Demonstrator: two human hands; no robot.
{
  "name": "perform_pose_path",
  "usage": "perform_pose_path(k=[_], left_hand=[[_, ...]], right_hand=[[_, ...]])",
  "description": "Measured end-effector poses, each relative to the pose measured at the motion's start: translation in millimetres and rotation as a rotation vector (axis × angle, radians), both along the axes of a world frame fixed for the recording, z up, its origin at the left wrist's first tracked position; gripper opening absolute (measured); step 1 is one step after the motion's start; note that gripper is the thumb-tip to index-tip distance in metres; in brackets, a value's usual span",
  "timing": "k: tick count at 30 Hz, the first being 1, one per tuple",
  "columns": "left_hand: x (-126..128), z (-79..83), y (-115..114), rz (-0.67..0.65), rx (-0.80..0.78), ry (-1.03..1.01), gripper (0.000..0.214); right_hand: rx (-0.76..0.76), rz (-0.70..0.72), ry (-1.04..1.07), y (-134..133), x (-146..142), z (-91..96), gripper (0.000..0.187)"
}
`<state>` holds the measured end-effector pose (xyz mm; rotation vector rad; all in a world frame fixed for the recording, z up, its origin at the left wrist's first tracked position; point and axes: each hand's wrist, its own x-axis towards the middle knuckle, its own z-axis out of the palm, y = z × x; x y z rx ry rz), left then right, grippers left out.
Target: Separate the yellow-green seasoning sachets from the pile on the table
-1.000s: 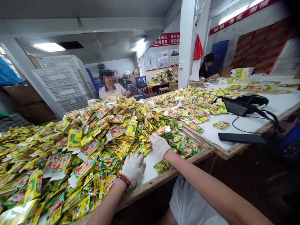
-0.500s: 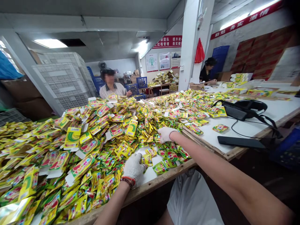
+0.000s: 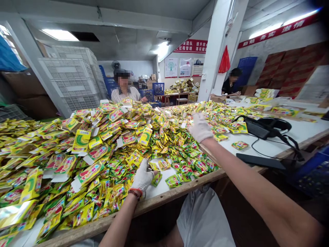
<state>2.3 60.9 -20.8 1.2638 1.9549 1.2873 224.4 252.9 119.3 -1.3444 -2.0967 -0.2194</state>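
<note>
at wood-edged white table [image 3: 167, 196], with white-gloved left hand [image 3: 142, 176] by flat yellow-green sachets [image 3: 172, 181], white-gloved right hand [image 3: 200, 127] over more, probably heaped for reach; cannot tell either grip

Green, yellow and red packets [image 3: 173, 180]

We look from a single camera on the person's head, facing forward and down over the near edge of the worktable [image 3: 164, 197]. The left hand [image 3: 143, 176] and right hand [image 3: 199, 127] are close to us, with the forearms [image 3: 240, 173] entering from below. Our wide view carries beyond the heap of packets [image 3: 128, 125] to the back wall [image 3: 138, 68] and ceiling [image 3: 149, 7]. The upper right corner is dark, perhaps from the lens rim.
</note>
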Motion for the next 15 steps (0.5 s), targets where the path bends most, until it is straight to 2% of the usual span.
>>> perform_pose_path(k=[3, 6, 9, 12, 15], left_hand=[[4, -3.3, -4, -0.062, -0.018, 0.139, 0.060], [2, -1.1, -9, -0.018, -0.026, 0.252, 0.046], [-1, 5.2, -15, 0.044, -0.065, 0.363, 0.015], [1, 10.4, -21, 0.047, -0.136, 0.472, 0.030], [5, 11.6, -24, 0.008, -0.187, 0.542, 0.039]], right_hand=[[-0.297, 0.324, -0.201, -29, -31, -41.4, 0.033], [-0.396, 0.469, -0.326, -59, -63, -90.7, 0.022], [-0.441, 0.504, -0.379, -76, -81, -122.8, 0.025], [-0.471, 0.465, -0.384, -83, -86, -135.4, 0.033], [-0.502, 0.398, -0.379, -87, -86, -138.0, 0.032]])
